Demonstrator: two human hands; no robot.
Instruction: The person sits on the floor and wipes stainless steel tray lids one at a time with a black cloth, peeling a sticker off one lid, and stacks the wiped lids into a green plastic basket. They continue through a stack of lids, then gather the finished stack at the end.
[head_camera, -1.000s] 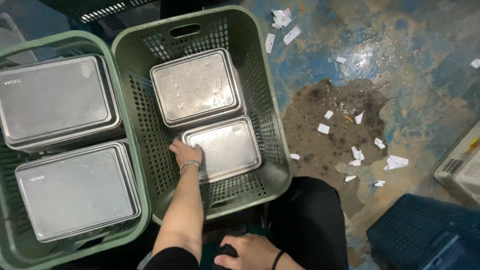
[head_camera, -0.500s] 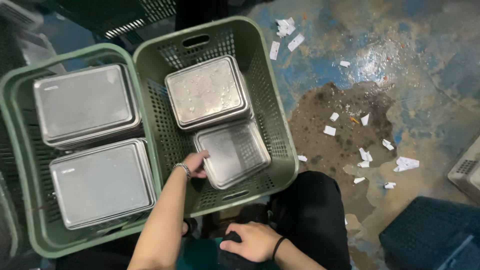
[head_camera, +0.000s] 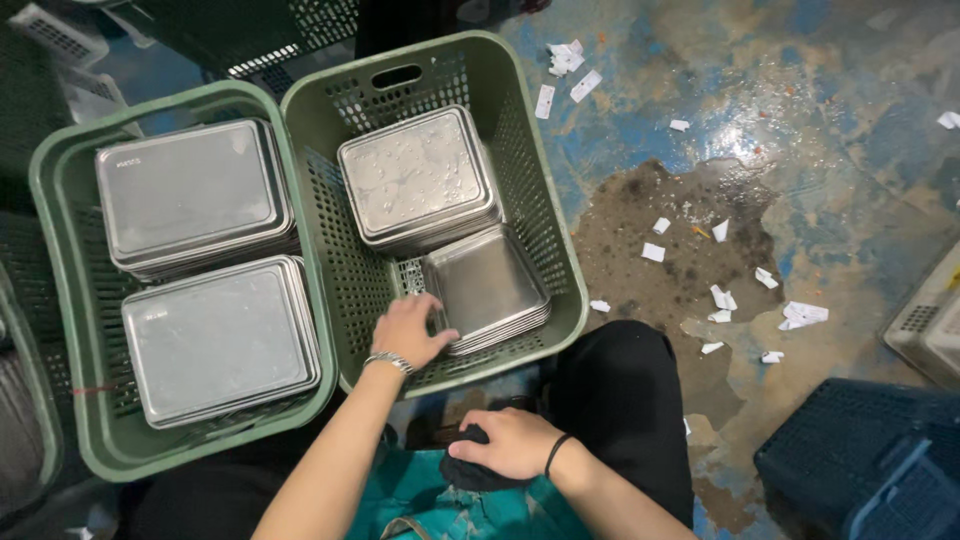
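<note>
Silver steel trays (head_camera: 487, 285) sit in olive-green perforated baskets (head_camera: 545, 250); the floor (head_camera: 800, 150) is mottled blue and rusty brown, flecked with white paper scraps (head_camera: 652, 252), beside a navy crate (head_camera: 860, 460).

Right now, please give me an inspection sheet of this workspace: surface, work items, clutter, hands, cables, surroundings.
Surface: concrete floor, worn blue paint, dark wet-looking patch.
Work items: right green crate holds two stacks of steel trays; the near stack sits askew. Left green crate holds two fuller stacks.
Clutter: white paper scraps scattered on the floor.
Hands: left hand on the near stack's edge; right hand rests on a dark cloth in the lap.
Cables: nothing seen.
Surroundings: dark blue crate at lower right.
</note>
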